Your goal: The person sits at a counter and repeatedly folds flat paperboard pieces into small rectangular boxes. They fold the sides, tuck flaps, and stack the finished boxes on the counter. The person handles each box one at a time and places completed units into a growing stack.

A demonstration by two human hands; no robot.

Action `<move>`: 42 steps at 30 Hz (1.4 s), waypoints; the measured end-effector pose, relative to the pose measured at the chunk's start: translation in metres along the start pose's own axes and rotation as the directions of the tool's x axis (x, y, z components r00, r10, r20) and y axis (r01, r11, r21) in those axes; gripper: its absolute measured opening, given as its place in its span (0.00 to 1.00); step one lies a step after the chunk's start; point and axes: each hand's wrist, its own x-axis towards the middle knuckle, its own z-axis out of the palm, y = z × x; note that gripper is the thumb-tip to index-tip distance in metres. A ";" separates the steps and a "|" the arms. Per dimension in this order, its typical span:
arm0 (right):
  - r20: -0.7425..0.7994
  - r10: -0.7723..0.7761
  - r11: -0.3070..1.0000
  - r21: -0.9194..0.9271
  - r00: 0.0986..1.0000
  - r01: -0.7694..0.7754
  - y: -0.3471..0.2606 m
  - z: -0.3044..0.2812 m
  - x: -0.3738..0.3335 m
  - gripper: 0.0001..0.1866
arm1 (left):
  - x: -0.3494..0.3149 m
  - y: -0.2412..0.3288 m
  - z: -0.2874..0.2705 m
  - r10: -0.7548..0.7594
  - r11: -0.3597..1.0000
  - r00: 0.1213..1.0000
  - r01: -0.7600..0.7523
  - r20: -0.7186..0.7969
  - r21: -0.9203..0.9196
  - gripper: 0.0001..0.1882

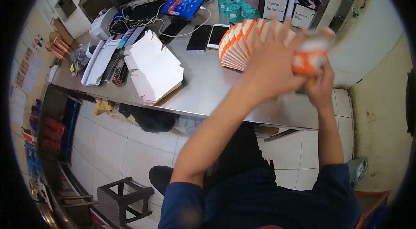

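My left hand is raised over the metal counter, smeared by motion, with its fingers spread. It passes in front of a fanned row of orange-and-white paper food boxes and hides part of it. Near the counter's right end, my right hand grips an orange-and-white paper box. That box is blurred, so its folds cannot be made out. To the left lies a stack of flat white box blanks, apart from both hands.
Two phones lie beyond the blanks, near a tablet on a stand with white cables. Green-wrapped rolls stand at the back, beside labelled bins. A card terminal sits left. A plastic stool stands on the tiled floor.
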 end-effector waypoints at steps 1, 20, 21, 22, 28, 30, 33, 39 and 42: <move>0.024 -0.063 0.994 -0.091 0.998 0.065 0.003 0.004 0.022 0.41 | 0.018 -0.004 0.000 -0.035 0.989 0.999 0.039 -0.031 0.143 0.39; 0.713 0.250 0.785 -0.546 0.655 0.294 -0.022 0.005 0.052 0.36 | -0.066 -0.105 -0.003 -0.208 0.973 0.972 0.194 0.110 0.128 0.22; 0.723 0.272 0.774 -0.556 0.635 0.302 -0.025 0.006 0.050 0.34 | -0.068 -0.106 -0.023 -0.163 0.985 0.986 0.164 -0.023 0.048 0.23; 0.694 0.245 0.744 -0.583 0.677 0.327 -0.029 0.003 0.048 0.34 | -0.073 -0.110 -0.049 -0.215 0.977 0.977 0.214 -0.013 -0.019 0.24; 0.504 0.152 0.730 -0.637 0.850 0.247 -0.073 -0.008 0.037 0.30 | -0.146 -0.158 -0.161 -0.793 0.605 0.548 0.657 0.267 0.450 0.32; 0.552 0.073 0.784 -0.547 0.830 0.295 -0.092 -0.003 0.036 0.28 | -0.161 -0.181 -0.172 -0.772 0.635 0.537 0.684 0.340 0.359 0.26; 0.591 -0.031 0.822 -0.444 0.806 0.357 -0.113 0.005 0.037 0.24 | -0.165 -0.198 -0.180 -0.777 0.630 0.581 0.725 0.242 0.279 0.16; 0.563 -0.300 0.923 -0.034 0.770 0.384 -0.123 0.029 0.031 0.17 | -0.147 -0.136 -0.211 -0.415 0.824 0.550 0.565 -0.724 -0.044 0.11; 0.409 -0.508 0.857 0.332 0.758 0.394 -0.133 0.081 0.023 0.19 | -0.156 -0.058 -0.231 -0.049 0.916 0.347 0.388 -0.937 0.096 0.12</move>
